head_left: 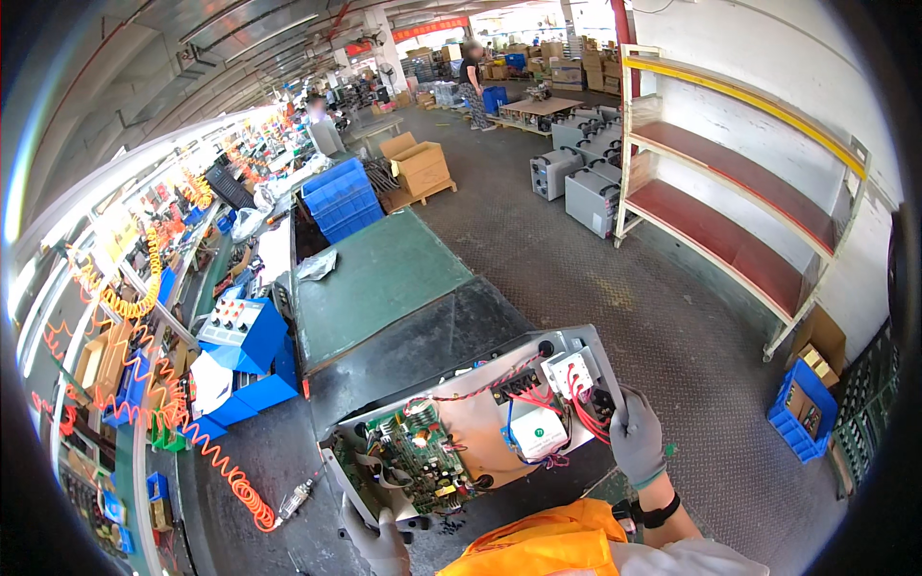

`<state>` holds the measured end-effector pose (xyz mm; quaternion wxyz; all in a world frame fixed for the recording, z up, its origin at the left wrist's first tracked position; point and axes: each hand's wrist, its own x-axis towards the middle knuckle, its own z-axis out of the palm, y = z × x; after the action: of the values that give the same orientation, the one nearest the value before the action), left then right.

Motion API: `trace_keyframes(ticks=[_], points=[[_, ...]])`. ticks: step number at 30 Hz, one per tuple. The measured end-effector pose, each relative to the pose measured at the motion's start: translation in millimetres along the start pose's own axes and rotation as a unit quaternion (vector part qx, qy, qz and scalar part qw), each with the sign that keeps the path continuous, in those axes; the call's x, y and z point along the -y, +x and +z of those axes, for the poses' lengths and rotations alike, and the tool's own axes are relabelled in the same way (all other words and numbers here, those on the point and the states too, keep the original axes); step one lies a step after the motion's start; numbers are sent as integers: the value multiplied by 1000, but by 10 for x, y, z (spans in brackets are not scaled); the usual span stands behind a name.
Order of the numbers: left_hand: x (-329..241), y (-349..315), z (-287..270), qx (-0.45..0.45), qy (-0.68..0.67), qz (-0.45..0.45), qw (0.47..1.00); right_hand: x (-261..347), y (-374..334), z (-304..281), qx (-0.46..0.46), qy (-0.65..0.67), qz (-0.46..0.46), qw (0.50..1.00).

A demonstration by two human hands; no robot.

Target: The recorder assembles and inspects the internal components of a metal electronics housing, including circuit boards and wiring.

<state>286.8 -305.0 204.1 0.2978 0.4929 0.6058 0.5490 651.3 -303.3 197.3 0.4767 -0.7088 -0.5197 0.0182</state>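
Observation:
An open metal equipment chassis [495,442] lies across the dark workbench before me, somewhat tilted. A green circuit board [420,451] fills its left part. On the right are a white boxy component [540,434] and red wires [584,408]. My right hand [639,440], in a grey glove, is closed round the edge of the right end panel. My left hand [381,545], also gloved, grips the lower left corner, its thumb against the panel; some of its fingers are hidden beneath. An air screwdriver [296,501] on an orange coiled hose rests on the bench left of the chassis.
Blue bins [252,389] and a control box with knobs [233,322] line the bench's left side. Beyond the chassis stretches a green bench top [384,274] with stacked blue crates [336,197]. A shelf rack [735,158] stands right, a blue crate [805,411] below it.

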Motion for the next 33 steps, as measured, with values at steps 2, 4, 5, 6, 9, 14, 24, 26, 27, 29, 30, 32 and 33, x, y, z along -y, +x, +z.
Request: trace_keyframes(ticks=[2,4,5,6,9,14,24,26,27,29,30,32,33], points=[[25,3,-7,2,-10,3,1000,18,7,-8,5,0,0,1000],[41,5,-7,-1,-10,15,1000,5,2,-3,3,0,-2,1000],[39,5,-8,-1,-10,15,1000,1,0,-1,1,1,-4,1000],[35,7,-7,1,-10,16,1000,7,2,-7,0,1,-4,1000],[42,5,-7,1,-6,13,1000,26,5,-23,0,1,-3,1000],[7,-6,-8,0,0,6,1000,32,5,-20,10,-9,8,1000],[158,12,-31,3,-11,42,999,-21,-2,-1,10,-14,-1,1000],[208,22,-40,6,-12,50,999,-25,-4,-8,7,-17,-2,1000],[220,23,-44,4,-3,56,998,-18,-3,-8,8,-17,-3,1000],[236,30,-50,1,7,62,998,0,-1,-12,9,-13,0,1000],[240,38,-47,4,7,65,998,0,-4,-17,8,-14,0,1000],[231,50,-36,9,5,67,998,-5,-11,-24,10,-18,12,1000],[194,45,-37,8,6,68,998,-8,-6,-20,11,-16,11,1000]])
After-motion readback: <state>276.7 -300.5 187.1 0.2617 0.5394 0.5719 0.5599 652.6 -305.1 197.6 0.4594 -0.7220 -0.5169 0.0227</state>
